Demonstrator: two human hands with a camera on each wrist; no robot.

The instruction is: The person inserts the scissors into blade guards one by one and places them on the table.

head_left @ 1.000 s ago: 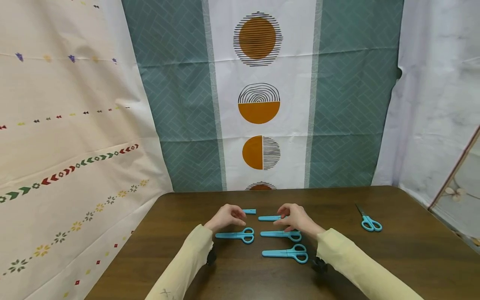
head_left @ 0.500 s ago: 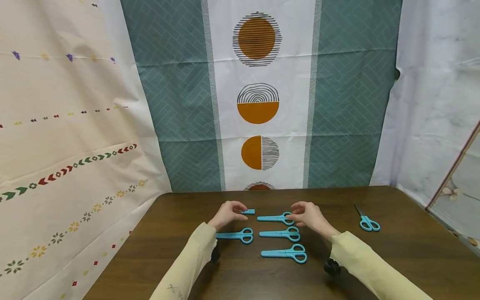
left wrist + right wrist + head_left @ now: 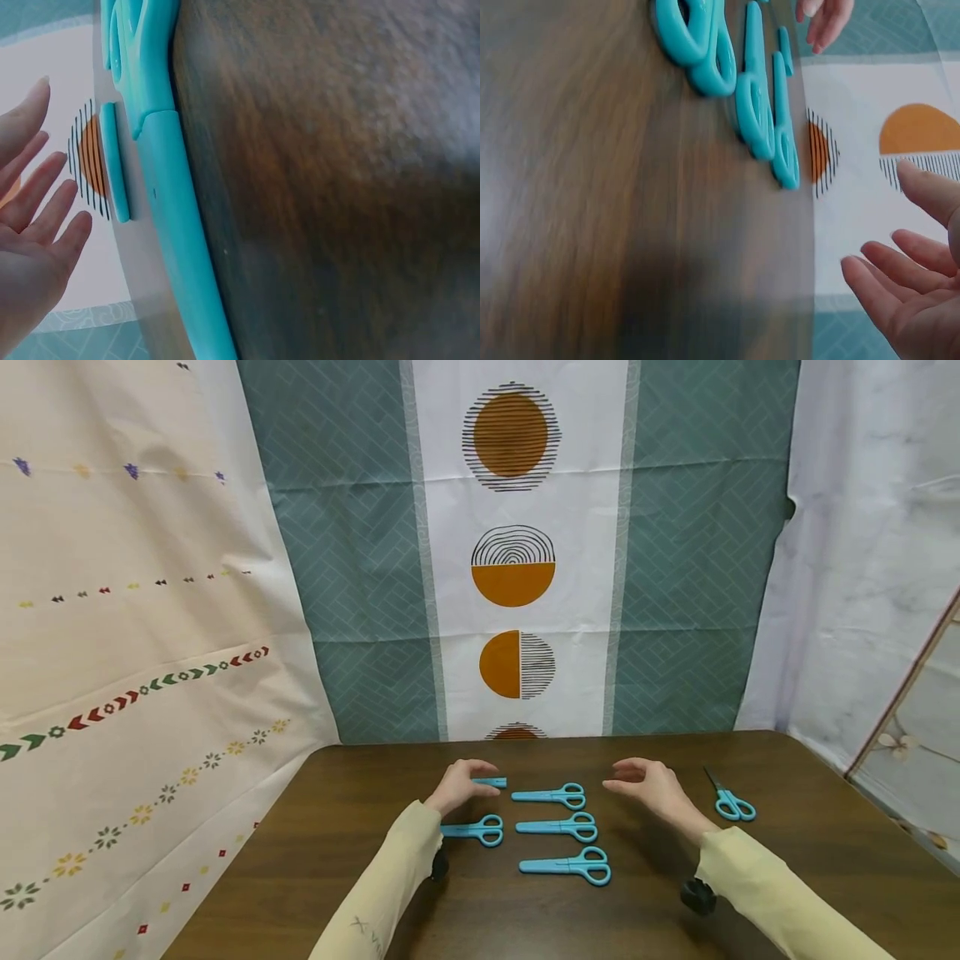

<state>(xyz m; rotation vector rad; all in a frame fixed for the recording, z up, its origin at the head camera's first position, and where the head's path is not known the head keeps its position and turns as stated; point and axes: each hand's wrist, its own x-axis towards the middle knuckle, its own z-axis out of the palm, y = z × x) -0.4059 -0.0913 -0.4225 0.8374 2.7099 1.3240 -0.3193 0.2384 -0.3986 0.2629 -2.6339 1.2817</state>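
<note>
My left hand (image 3: 459,787) hovers over the back of the table beside a small blue scissors sheath (image 3: 495,782). In the left wrist view its fingers (image 3: 51,214) are spread and hold nothing, apart from that sheath (image 3: 114,161). Just below this hand lies a sheathed pair of blue scissors (image 3: 463,831), partly behind the wrist. My right hand (image 3: 651,787), loosely curved and holding nothing, is raised between the sheathed scissors (image 3: 534,796) at centre and a bare-bladed pair of scissors (image 3: 726,797) to the right.
Two more sheathed scissors, a middle pair (image 3: 542,827) and a front pair (image 3: 551,867), lie parallel on the brown wooden table (image 3: 480,918). A patterned curtain (image 3: 375,610) hangs behind the table, with pale cloths (image 3: 172,710) at the sides.
My right hand has moved right, away from the column of sheathed scissors. The left hand has shifted slightly right, nearer the loose sheath. The scissors lie as before.
</note>
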